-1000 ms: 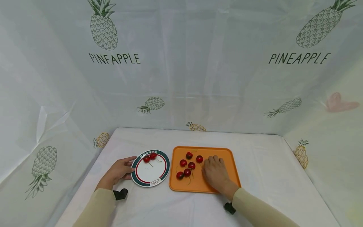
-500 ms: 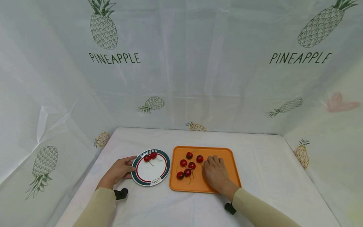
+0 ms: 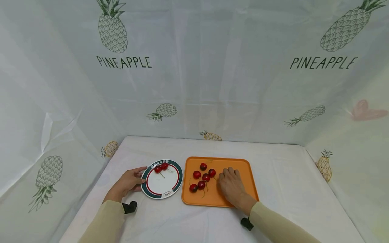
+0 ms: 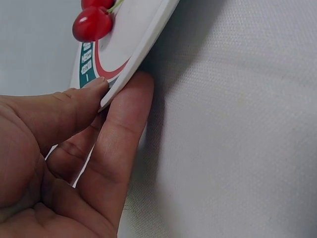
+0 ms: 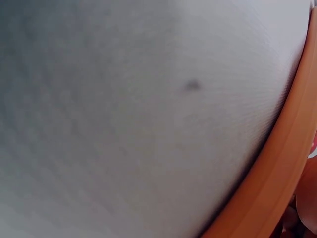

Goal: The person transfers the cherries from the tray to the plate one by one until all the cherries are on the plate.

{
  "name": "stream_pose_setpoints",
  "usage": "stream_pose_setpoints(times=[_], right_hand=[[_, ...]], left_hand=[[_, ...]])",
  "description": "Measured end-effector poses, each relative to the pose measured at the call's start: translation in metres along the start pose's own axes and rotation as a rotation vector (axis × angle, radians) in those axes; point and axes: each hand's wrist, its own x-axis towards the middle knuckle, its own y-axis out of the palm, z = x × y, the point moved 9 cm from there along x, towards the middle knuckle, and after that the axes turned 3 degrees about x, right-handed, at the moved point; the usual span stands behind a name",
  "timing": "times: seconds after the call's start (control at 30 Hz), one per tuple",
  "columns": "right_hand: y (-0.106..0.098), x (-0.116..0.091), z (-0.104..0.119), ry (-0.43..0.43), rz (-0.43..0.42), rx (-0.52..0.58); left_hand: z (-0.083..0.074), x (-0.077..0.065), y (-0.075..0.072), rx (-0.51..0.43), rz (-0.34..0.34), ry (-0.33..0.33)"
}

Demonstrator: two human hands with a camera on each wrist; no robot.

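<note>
My left hand (image 3: 130,180) pinches the left rim of a white plate with a green and red border (image 3: 158,185), thumb on top and fingers underneath. In the left wrist view the plate (image 4: 124,37) is tilted, and a red cherry (image 4: 92,24) shows on it. Two stemmed cherries (image 3: 158,169) lie near its far edge. My right hand (image 3: 232,184) is low over the right half of an orange tray (image 3: 247,190), fingers bent down. Beside its fingertips lies a cherry (image 3: 212,172). The fingertips are hidden in the head view, so I cannot tell whether they hold anything.
Several more cherries (image 3: 201,185) lie loosely grouped on the tray's left half. The tray stands close to the plate's right side on a white-covered table (image 3: 279,175). Pineapple-print curtains (image 3: 212,84) hang behind and at both sides. The tray's edge (image 5: 267,183) shows in the right wrist view.
The cherry beside my right fingertips has shifted slightly left and toward me. Both hands and the plate keep almost the same place.
</note>
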Motion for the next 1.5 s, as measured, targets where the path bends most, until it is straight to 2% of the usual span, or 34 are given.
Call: stream_pose_setpoints(times=[0.13,0.27,0.4,0.53,0.7,1.1,1.5], right_hand=[[-0.002,0.000,0.000,0.004,-0.020,0.017],[-0.014,0.001,0.009,0.016,-0.112,0.074],[-0.026,0.002,0.028,-0.037,-0.196,0.134],[-0.025,0.002,0.043,-0.077,-0.162,0.123],[-0.019,0.002,0.044,-0.059,-0.109,0.084],[-0.013,0.002,0.032,-0.006,-0.104,0.089],[-0.009,0.003,0.026,-0.007,-0.126,0.070]], left_hand=[[0.001,0.001,0.000,-0.007,0.002,0.008],[0.002,0.002,-0.002,-0.010,0.000,0.004],[0.003,0.004,-0.003,-0.005,-0.003,-0.006],[0.003,0.004,-0.001,-0.004,0.002,-0.002],[0.002,0.003,0.000,-0.012,0.002,0.003],[0.003,0.004,0.000,-0.015,-0.006,-0.004],[0.004,0.005,0.000,-0.024,0.000,0.002]])
